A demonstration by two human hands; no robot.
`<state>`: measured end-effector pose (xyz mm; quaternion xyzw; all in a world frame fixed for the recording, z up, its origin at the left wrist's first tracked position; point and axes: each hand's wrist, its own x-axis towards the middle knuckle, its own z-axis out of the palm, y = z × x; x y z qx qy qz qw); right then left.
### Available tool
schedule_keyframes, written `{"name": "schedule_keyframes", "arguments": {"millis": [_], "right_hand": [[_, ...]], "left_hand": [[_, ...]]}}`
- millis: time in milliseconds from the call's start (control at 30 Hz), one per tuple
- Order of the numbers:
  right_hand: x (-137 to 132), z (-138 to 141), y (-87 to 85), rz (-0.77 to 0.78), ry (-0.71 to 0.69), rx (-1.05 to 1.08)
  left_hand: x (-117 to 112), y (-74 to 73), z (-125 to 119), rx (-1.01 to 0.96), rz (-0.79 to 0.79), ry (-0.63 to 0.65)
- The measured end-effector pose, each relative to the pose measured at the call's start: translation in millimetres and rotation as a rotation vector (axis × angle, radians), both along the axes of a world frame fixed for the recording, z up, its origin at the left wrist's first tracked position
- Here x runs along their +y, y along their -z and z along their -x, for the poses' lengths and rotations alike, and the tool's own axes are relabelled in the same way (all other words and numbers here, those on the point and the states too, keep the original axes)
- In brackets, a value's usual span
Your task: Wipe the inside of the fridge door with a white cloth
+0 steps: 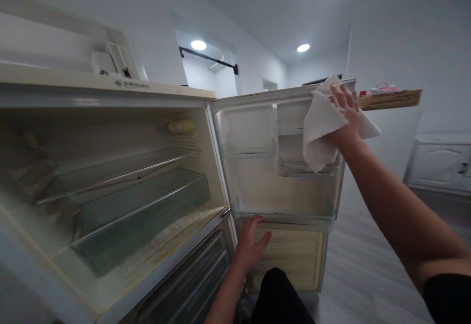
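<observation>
My right hand grips a white cloth at the top outer corner of the open refrigerator door. The cloth drapes over the door's edge and hides part of the upper shelves. Low on the door, my left hand has its fingers spread near the clear bottom door shelf; whether it touches the shelf I cannot tell. To the left stands the open refrigerator compartment, with a glass shelf and a clear drawer. Yellowish stains mark its floor.
Below, the lower compartment is also open, its door swung out. Behind the upper door, a cardboard box rests on a white surface. A white cabinet stands at far right on the grey floor. My knee is close to the doors.
</observation>
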<state>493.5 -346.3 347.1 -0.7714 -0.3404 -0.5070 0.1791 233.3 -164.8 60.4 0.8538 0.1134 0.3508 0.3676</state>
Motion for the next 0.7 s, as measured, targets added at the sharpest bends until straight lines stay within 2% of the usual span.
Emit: {"name": "schedule_keyframes", "arguments": {"millis": [67, 167, 300, 367, 533, 700], "right_hand": [[8, -14, 0.1, 0.071, -0.071, -0.042], [28, -28, 5.8, 0.211, -0.149, -0.018], [56, -45, 6.0, 0.245, -0.196, 0.087], [66, -55, 3.7, 0.227, -0.207, 0.121], [82, -61, -2.5, 0.259, -0.216, 0.114], [95, -44, -10.5, 0.344, -0.213, 0.131]], "left_hand": [[17, 6.4, -14, -0.059, -0.112, -0.082], [41, 7.9, -34, -0.054, -0.301, -0.167], [60, 3.3, -65, 0.140, -0.587, -0.204], [64, 2.7, -78, 0.259, -0.667, -0.209], [61, 1.3, -91, 0.374, -0.651, -0.237], [52, -17.4, -95, 0.538, -0.642, -0.258]]}}
